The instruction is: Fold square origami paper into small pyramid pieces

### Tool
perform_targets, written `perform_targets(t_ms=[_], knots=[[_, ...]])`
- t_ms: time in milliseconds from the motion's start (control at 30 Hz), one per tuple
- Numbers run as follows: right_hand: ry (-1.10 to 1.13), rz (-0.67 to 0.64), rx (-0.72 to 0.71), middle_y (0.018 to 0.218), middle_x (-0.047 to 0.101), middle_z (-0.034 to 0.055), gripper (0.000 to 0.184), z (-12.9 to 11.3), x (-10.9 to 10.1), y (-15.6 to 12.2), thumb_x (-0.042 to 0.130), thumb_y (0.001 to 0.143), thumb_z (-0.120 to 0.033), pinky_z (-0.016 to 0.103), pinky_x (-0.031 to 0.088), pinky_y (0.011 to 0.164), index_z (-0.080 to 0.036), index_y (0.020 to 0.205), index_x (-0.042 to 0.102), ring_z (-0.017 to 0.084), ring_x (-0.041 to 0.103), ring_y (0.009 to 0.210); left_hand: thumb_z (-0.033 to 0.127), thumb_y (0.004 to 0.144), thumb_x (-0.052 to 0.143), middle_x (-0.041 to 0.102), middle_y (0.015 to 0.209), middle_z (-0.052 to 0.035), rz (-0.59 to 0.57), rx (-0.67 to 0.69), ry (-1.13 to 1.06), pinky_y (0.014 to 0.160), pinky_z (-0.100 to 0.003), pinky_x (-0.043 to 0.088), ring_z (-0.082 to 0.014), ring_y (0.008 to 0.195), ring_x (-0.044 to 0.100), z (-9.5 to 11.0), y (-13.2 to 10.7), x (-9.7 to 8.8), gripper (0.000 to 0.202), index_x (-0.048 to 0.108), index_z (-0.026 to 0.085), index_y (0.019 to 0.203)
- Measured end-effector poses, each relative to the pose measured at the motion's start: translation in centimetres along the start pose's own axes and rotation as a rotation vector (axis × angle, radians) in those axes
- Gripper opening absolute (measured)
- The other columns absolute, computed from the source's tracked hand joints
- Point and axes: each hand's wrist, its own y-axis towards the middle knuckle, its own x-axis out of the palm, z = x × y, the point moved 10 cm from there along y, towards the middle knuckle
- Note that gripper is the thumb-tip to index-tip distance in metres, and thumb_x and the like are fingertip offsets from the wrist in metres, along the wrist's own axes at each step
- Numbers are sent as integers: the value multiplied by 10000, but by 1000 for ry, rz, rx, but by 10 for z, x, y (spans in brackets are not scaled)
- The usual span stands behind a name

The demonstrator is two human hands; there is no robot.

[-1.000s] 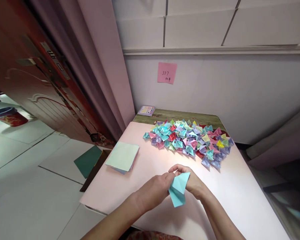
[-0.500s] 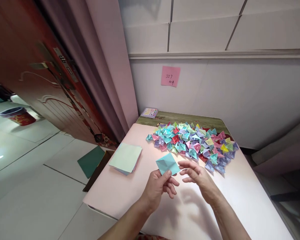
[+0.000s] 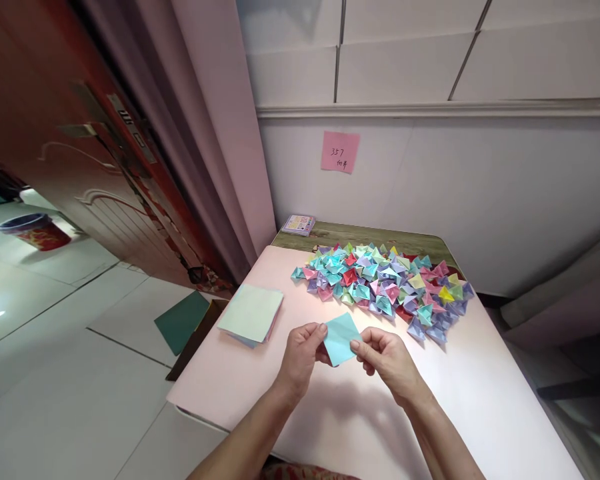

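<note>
A light blue square of folded paper [image 3: 341,337] is held a little above the pink table [image 3: 470,400]. My left hand [image 3: 303,353] pinches its left corner and my right hand [image 3: 387,357] pinches its right edge. Beyond the hands lies a wide heap of small folded paper pieces [image 3: 385,283] in blue, purple, pink, green and yellow. To the left of my hands, a stack of flat paper sheets [image 3: 251,315] with a pale green top rests near the table's left edge.
A small printed packet [image 3: 299,225] lies on the wooden strip at the table's far edge. A pink sticky note [image 3: 340,151] is stuck on the white wall. Green and brown sheets [image 3: 183,322] lie on the tiled floor, left of the table, near a red door and curtain.
The blue paper went from hanging between both hands to being lifted by the left hand alone. Now the right hand has taken hold of it again, and it is held flatter.
</note>
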Motion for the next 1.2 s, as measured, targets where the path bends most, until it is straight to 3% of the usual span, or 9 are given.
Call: perform_targets(t_ms=[267, 467, 633, 800, 900, 1033, 1200], knots=[[-82, 90, -111, 566, 560, -19, 411, -10, -5, -5, 745, 710, -567, 236, 395, 474, -169, 722, 642, 106, 472, 490, 434, 710, 773, 704, 787, -93, -94, -112, -61, 571, -263, 574, -149, 598, 662, -15, -13, 19, 447, 696, 83, 976], [-13, 176, -225, 880, 656, 56, 443, -31, -23, -19, 647, 832, -520, 312, 539, 694, -200, 1138, 618, 175, 611, 733, 397, 683, 794, 655, 744, -46, -177, -197, -219, 459, -220, 536, -114, 549, 599, -12, -17, 25, 430, 699, 116, 994], [-215, 248, -478, 1115, 624, 102, 318, -64, -21, -40, 710, 809, -408, 374, 543, 820, -239, 1071, 649, 247, 619, 959, 364, 743, 761, 691, 858, -77, -190, -92, -184, 570, -235, 551, -135, 686, 618, 0, -20, 29, 345, 720, 125, 989], [-522, 478, -772, 1086, 614, 89, 210, -96, -12, -67, 769, 758, -313, 446, 500, 916, -261, 945, 690, 287, 591, 1040, 348, 772, 736, 733, 922, -96, -101, 73, -9, 679, -299, 572, -209, 843, 655, 17, -23, 24, 271, 747, 154, 961], [-558, 503, -872, 1113, 592, 82, 154, -102, -7, -72, 730, 798, -263, 444, 527, 883, -254, 944, 679, 258, 603, 1014, 344, 790, 717, 737, 940, -91, -100, 131, 57, 683, -321, 580, -236, 884, 660, 25, -25, 25, 235, 756, 168, 940], [-578, 499, -968, 1125, 581, 75, 129, -104, -3, -76, 702, 816, -161, 413, 546, 845, -239, 915, 674, 228, 614, 993, 321, 799, 711, 739, 904, -75, -92, 182, 80, 704, -321, 580, -221, 865, 659, 31, -28, 26, 200, 761, 178, 929], [-735, 533, -1185, 1155, 587, 85, 228, -106, 11, -98, 677, 787, -41, 410, 547, 852, -228, 918, 691, 245, 626, 1027, 320, 791, 720, 719, 785, -57, -75, 133, -11, 622, -290, 573, -163, 702, 628, 27, -29, 28, 186, 745, 153, 870]])
